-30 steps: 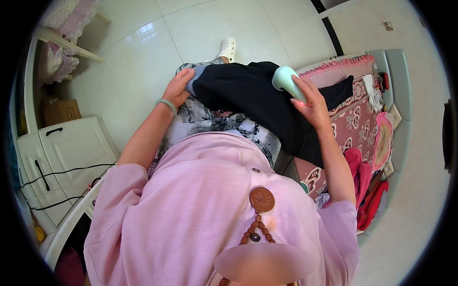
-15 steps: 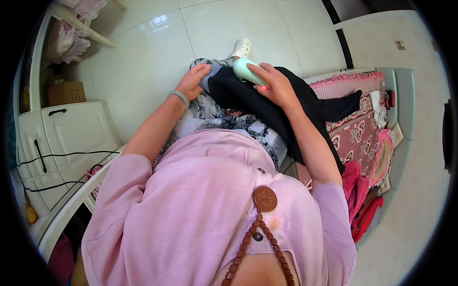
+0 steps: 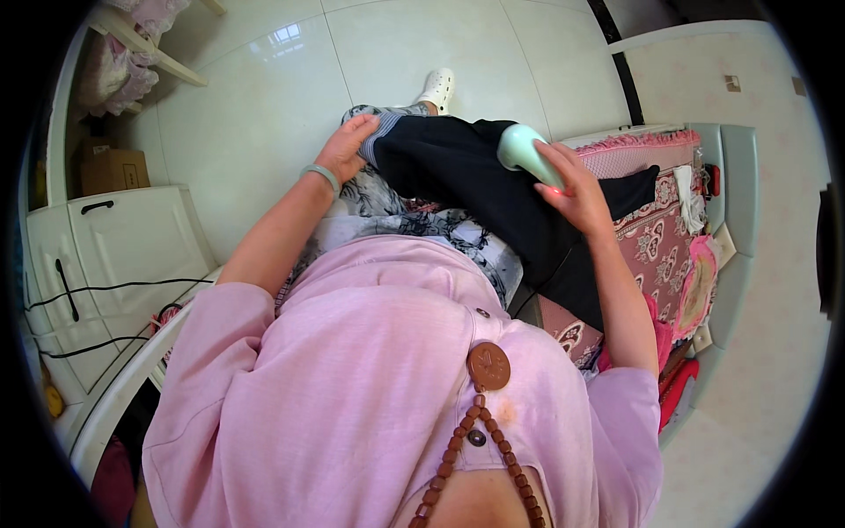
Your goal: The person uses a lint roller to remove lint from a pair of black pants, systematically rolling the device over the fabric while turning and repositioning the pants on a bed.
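Across my lap and out to the right lies a black garment (image 3: pixel 449 167) with a grey-striped ribbed band (image 3: pixel 380 139) at its left end. My left hand (image 3: pixel 346 148) pinches that band and holds the cloth out over my knee. In my right hand (image 3: pixel 576 189) is a mint-green fabric shaver (image 3: pixel 523 150) with a rounded head. A small red light glows near its handle. The shaver is over the right part of the black cloth; whether its head touches is hidden. My fingers wrap round the handle.
On the right is a bed with a patterned pink cover (image 3: pixel 656 238) and a padded grey-green headboard (image 3: pixel 738 202). White cabinets (image 3: pixel 141 233), a cardboard box (image 3: pixel 116 172) and black cables (image 3: pixel 132 286) are at left. A white clog (image 3: pixel 437 91) is on the tiled floor ahead.
My right hand has moved the fabric shaver to the right along the black garment, away from the striped band. My left hand keeps its hold on the band.
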Action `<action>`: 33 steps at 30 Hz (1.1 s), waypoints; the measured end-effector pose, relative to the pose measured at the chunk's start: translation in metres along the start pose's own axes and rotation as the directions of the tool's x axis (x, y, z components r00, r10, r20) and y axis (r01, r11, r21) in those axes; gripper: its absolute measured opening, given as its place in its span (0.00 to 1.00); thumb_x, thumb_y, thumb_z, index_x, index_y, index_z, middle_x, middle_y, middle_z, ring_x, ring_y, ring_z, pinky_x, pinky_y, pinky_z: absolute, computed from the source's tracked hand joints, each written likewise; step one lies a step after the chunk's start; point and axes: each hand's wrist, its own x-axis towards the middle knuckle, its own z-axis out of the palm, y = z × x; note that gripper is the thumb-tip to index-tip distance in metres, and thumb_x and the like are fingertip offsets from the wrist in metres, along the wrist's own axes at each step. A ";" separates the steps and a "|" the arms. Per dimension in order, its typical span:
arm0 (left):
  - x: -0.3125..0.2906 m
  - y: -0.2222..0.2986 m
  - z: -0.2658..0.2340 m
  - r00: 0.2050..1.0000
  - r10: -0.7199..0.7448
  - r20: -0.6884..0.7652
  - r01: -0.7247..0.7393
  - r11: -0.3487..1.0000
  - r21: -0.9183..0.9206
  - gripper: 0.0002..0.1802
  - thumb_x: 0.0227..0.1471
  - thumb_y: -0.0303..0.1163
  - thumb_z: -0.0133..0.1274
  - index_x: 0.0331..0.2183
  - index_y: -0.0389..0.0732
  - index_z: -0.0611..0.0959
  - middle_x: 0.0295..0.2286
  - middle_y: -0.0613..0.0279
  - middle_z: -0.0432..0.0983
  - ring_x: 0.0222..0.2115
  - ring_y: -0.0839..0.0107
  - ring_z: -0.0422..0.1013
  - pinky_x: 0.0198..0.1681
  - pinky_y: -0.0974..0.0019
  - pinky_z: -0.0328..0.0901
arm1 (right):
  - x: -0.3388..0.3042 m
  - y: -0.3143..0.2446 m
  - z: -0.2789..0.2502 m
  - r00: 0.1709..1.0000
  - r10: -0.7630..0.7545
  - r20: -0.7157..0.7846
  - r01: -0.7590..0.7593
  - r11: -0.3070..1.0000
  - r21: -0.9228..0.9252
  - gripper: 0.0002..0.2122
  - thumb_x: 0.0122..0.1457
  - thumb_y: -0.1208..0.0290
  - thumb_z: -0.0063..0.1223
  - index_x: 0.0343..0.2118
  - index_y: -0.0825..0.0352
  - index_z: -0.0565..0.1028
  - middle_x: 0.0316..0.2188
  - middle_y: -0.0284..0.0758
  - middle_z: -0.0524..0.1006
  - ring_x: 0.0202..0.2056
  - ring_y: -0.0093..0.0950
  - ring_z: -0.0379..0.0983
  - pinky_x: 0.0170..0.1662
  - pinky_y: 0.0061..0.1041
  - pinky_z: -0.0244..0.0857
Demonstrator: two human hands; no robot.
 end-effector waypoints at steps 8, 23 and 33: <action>-0.002 0.002 -0.002 1.000 -0.009 -0.025 0.009 1.000 -0.005 0.10 0.64 0.37 0.58 0.45 0.46 0.80 0.40 0.69 0.81 0.41 0.75 0.78 0.45 0.64 0.74 | 0.001 0.006 0.014 0.991 -0.030 -0.127 0.032 0.999 0.013 0.34 0.50 0.79 0.68 0.62 0.57 0.72 0.56 0.43 0.73 0.55 0.43 0.73 0.59 0.34 0.66; 0.001 0.001 -0.003 1.000 -0.010 -0.002 0.010 0.999 0.033 0.08 0.64 0.38 0.58 0.43 0.49 0.81 0.39 0.72 0.81 0.40 0.77 0.77 0.44 0.65 0.73 | 0.002 0.015 0.011 0.996 -0.031 -0.079 0.032 0.999 0.012 0.35 0.50 0.78 0.69 0.64 0.55 0.71 0.56 0.43 0.73 0.54 0.43 0.74 0.58 0.34 0.68; 0.001 0.000 -0.004 1.000 0.001 0.016 -0.001 1.000 0.008 0.09 0.64 0.37 0.57 0.44 0.47 0.80 0.39 0.70 0.81 0.41 0.76 0.77 0.45 0.65 0.74 | -0.057 0.034 0.007 0.957 0.113 -0.267 -0.083 0.989 0.122 0.33 0.49 0.80 0.68 0.62 0.62 0.73 0.58 0.42 0.75 0.59 0.38 0.72 0.62 0.33 0.64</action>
